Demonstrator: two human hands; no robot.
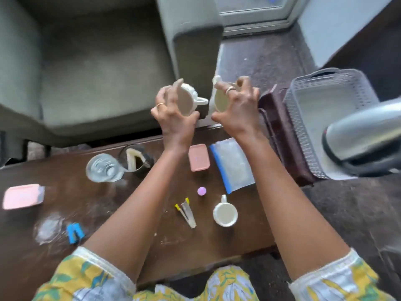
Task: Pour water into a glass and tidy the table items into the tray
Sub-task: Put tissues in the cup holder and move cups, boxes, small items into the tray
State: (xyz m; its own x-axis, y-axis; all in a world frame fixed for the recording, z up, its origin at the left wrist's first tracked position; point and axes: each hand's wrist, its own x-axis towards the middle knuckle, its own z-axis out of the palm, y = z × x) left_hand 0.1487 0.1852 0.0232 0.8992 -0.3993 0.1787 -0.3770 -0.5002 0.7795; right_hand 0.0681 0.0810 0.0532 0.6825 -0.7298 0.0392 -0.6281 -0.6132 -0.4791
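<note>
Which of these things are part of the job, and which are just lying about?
Job: left hand gripping a white cup; right hand gripping another cup; water glass; grey tray; silver flask; third cup; pink box; second pink box; zip bag.
Lying about: armchair; maroon stool.

Pinks, blues and whites on a dark brown table (pixel 104 213).
The left cup (pixel 189 95), right cup (pixel 221 101) and third cup (pixel 225 215) are cream-white; both boxes (pixel 199 157) (pixel 21 196) have pink lids. The bag (pixel 235 168) is clear with a blue strip, the cap (pixel 201 191) lilac, the clip (pixel 74 233) bright blue. The tray (pixel 303 135) is grey latticework, the flask (pixel 364 135) silver and black, the sleeves (pixel 91 276) yellow-green floral on white.
</note>
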